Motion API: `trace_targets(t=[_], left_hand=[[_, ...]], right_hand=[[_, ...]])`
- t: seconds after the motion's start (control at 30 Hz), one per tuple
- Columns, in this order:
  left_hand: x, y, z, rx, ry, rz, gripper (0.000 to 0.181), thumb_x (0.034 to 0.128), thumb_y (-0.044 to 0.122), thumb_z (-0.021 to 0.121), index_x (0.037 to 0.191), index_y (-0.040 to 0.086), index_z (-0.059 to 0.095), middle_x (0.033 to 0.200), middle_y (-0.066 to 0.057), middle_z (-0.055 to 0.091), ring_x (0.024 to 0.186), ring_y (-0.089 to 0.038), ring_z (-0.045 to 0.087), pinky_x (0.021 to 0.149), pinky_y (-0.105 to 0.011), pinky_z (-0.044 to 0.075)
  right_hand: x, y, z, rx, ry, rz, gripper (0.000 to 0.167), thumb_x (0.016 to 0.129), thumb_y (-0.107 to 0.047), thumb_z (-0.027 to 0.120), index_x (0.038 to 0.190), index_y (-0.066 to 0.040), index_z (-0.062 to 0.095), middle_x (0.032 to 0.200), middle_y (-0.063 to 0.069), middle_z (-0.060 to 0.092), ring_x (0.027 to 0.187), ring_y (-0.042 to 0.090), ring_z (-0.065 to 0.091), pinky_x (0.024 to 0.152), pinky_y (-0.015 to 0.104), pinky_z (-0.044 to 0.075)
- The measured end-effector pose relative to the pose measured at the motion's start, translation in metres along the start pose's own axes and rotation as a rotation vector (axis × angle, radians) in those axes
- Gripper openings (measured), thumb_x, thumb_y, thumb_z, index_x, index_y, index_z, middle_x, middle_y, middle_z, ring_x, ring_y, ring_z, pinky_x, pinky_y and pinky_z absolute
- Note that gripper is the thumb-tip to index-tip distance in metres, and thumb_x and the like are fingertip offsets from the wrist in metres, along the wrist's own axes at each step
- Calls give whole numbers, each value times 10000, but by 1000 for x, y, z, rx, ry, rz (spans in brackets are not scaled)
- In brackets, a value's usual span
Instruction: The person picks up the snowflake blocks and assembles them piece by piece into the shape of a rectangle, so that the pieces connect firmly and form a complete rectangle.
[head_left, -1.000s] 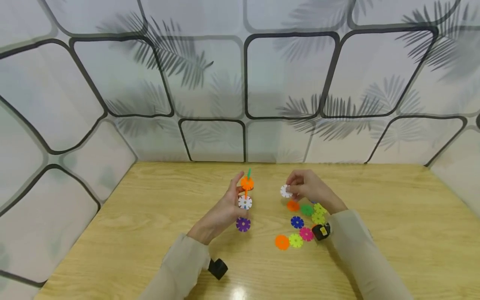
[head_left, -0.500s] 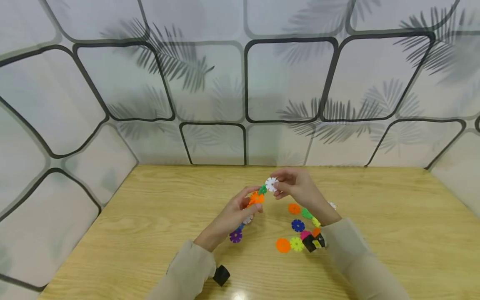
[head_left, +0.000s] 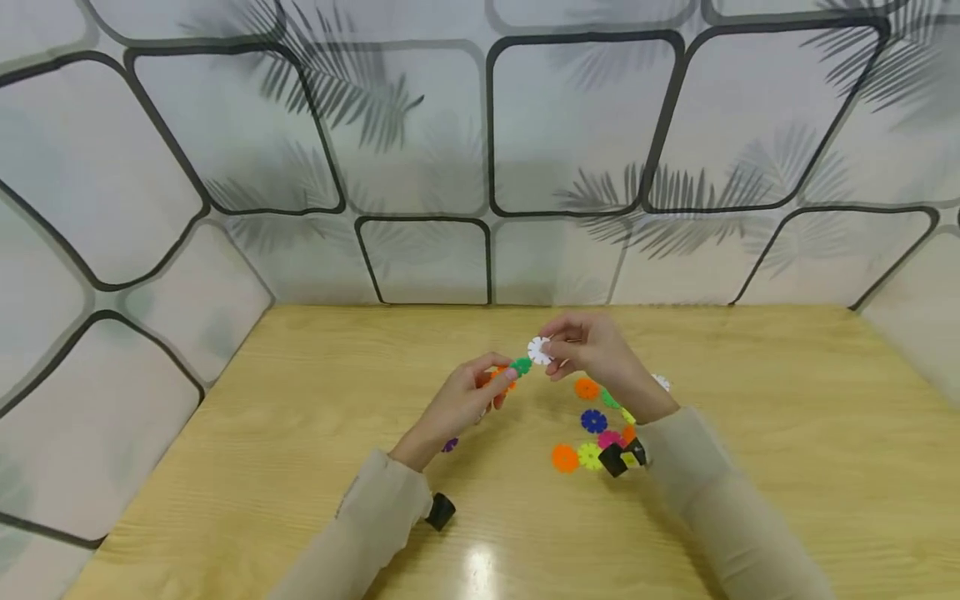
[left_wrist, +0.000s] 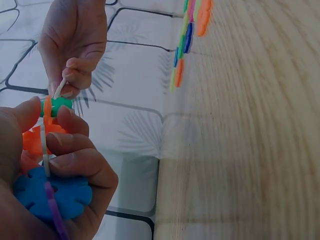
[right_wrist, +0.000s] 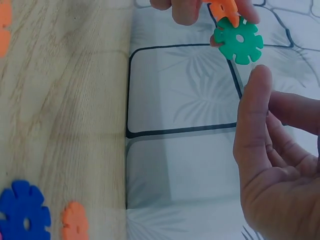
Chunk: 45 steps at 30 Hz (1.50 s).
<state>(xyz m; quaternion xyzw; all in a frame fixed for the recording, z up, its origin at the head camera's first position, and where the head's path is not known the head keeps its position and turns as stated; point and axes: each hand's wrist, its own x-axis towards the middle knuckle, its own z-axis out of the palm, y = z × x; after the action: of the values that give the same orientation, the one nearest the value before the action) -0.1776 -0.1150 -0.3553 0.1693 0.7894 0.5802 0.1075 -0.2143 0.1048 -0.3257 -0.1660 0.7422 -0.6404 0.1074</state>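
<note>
My left hand [head_left: 453, 407] grips a chain of slotted plastic flower discs joined edge to edge. In the left wrist view a purple disc [left_wrist: 56, 216] stands edge-on at the near end, then a blue disc [left_wrist: 75, 195], a white one and orange ones. A green disc [head_left: 521, 366] forms the far end, by my left thumb and fingertips. Between thumb and fingers my right hand [head_left: 600, 358] pinches a white flower disc [head_left: 537, 351]. Its edge is close against the green disc; whether their slots are engaged I cannot tell. The right wrist view hides the white disc behind my thumb.
Several loose discs lie on the wooden table [head_left: 300, 433] below my right forearm, among them orange [head_left: 566, 458], yellow [head_left: 589, 456], blue [head_left: 594, 421] and pink [head_left: 609, 439] ones. A patterned panel [head_left: 420, 258] rises along the table's back edge.
My right hand has brought the white disc leftward to the green end of the chain. The left hand has tilted the chain toward it and shifted its grip up near the green disc.
</note>
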Motion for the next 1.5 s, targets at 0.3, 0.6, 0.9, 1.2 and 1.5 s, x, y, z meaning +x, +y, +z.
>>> trace_targets(t=[0.3, 0.6, 0.9, 1.2, 1.5], left_hand=[[-2, -1, 0, -12, -6, -36, 371, 1106, 293, 451, 1227, -24, 600, 728, -25, 519, 531, -106, 346, 484, -205, 302], [-3, -1, 3, -3, 8, -41, 342, 1100, 261, 471, 1205, -38, 599, 700, -12, 487, 528, -108, 346, 476, -204, 304], [-4, 0, 5, -17, -21, -45, 341, 1111, 273, 436, 1182, -38, 553, 684, -33, 445, 507, -105, 335, 464, -210, 309], [-7, -1, 9, -35, -56, -72, 364, 1119, 310, 396, 1204, -27, 506, 706, -21, 426, 524, -113, 332, 463, -213, 300], [-8, 0, 18, -101, -158, -111, 472, 1134, 363, 250, 1280, -28, 469, 785, -40, 469, 583, -136, 342, 496, -220, 303]], right_hand=[[-1, 2, 4, 42, 17, 23, 120, 962, 27, 641, 1047, 103, 605, 885, 125, 663, 665, 206, 674, 675, 358, 604], [-4, 6, 9, 13, 12, 19, 52, 949, 55, 641, 969, 78, 598, 902, 198, 667, 635, 197, 686, 650, 361, 604], [-4, 8, 14, 77, 27, 43, 50, 949, 91, 626, 920, 68, 593, 890, 142, 635, 641, 197, 682, 664, 349, 603], [-4, 10, 18, 88, 17, 59, 27, 967, 77, 611, 964, 99, 596, 917, 147, 648, 630, 193, 682, 648, 343, 602], [-4, 6, 8, 55, -32, 32, 202, 983, 54, 597, 1151, 160, 635, 951, 136, 662, 665, 170, 664, 695, 333, 601]])
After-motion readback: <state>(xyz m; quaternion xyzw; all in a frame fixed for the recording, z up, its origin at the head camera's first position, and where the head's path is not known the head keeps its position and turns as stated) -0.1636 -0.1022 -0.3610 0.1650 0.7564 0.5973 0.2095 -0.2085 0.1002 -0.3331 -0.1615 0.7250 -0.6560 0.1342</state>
